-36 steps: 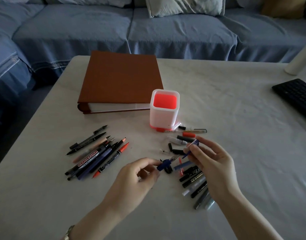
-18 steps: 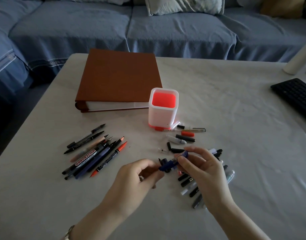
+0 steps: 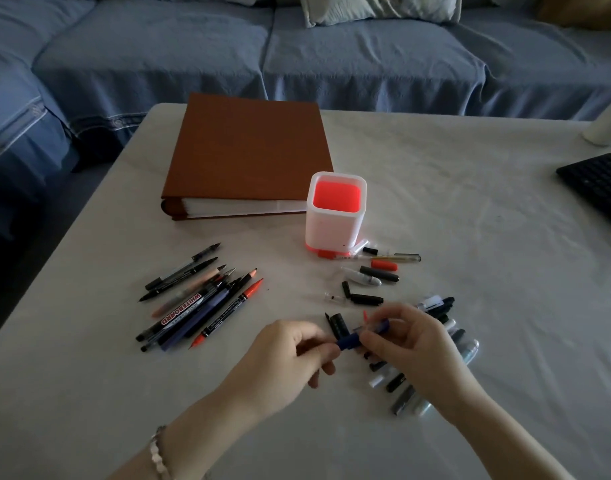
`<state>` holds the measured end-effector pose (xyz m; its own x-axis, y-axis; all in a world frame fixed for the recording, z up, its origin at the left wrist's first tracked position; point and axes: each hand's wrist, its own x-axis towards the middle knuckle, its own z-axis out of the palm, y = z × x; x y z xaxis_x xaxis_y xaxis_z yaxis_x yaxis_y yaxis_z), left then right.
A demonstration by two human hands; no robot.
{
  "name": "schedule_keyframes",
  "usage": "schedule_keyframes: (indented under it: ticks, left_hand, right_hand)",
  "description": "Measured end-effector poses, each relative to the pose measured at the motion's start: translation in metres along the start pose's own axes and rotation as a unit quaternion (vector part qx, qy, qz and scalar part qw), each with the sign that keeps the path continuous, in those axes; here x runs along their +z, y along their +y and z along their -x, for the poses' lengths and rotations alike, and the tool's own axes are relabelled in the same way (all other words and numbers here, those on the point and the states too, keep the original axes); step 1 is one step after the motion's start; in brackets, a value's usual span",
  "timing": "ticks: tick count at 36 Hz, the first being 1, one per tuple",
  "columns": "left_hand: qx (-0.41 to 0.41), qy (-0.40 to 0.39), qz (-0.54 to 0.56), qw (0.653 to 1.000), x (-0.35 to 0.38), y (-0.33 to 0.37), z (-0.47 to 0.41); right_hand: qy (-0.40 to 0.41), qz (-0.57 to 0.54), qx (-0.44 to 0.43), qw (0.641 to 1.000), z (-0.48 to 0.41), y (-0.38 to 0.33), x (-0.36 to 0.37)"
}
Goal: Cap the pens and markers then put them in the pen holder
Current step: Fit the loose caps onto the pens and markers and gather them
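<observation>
My left hand (image 3: 293,358) pinches a dark blue cap (image 3: 347,341) at its left end. My right hand (image 3: 411,344) pinches a blue pen (image 3: 376,328) whose end meets the cap; the two pieces touch between my hands. The white pen holder (image 3: 333,225) with a red inside stands upright behind them, nothing in it. A row of uncapped pens and markers (image 3: 193,303) lies to the left. Loose caps (image 3: 366,282) lie in front of the holder. More pens (image 3: 439,306) lie under and beside my right hand, partly hidden.
A thick brown binder (image 3: 248,150) lies behind the holder. A black keyboard (image 3: 598,185) sits at the right edge and a white cylinder (image 3: 608,123) at the far right. A blue sofa (image 3: 297,53) runs along the table's far side.
My right hand has brought the blue pen down and left toward the cap in my left hand. Pen and cap now meet end to end.
</observation>
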<state>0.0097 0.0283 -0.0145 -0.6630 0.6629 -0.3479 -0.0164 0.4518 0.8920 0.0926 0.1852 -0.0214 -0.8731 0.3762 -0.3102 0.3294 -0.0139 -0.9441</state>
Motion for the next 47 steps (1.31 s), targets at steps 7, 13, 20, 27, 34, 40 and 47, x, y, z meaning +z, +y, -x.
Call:
schedule_keyframes:
  ticks: [7,13,20,27,34,40,47]
  left_hand:
    - [0.099,0.180,-0.329,0.922,-0.030,-0.051,-0.009]
    - [0.041,0.237,-0.437,0.867,-0.050,-0.069,-0.015]
    - [-0.016,0.215,-0.493,0.843,-0.049,-0.071,-0.021]
    - [-0.052,0.193,-0.377,0.904,-0.044,-0.065,-0.020]
    - [-0.004,0.223,-0.293,0.930,-0.042,-0.042,-0.010]
    - [0.045,0.226,-0.270,0.935,-0.039,-0.029,0.000]
    - [0.088,0.221,-0.254,0.938,-0.034,-0.021,0.004]
  right_hand:
    - [0.045,0.138,-0.036,0.989,-0.005,0.006,-0.021]
    - [0.107,0.248,-0.041,0.962,-0.015,0.016,-0.053]
    - [0.125,0.374,0.018,0.919,-0.023,0.028,-0.052]
    - [0.163,0.477,-0.029,0.863,-0.034,0.017,-0.039]
    - [0.140,0.501,-0.100,0.848,-0.088,0.007,-0.034]
    - [0.091,0.550,-0.056,0.828,-0.116,0.010,-0.033]
    - [0.075,0.569,-0.078,0.815,-0.115,0.018,-0.043]
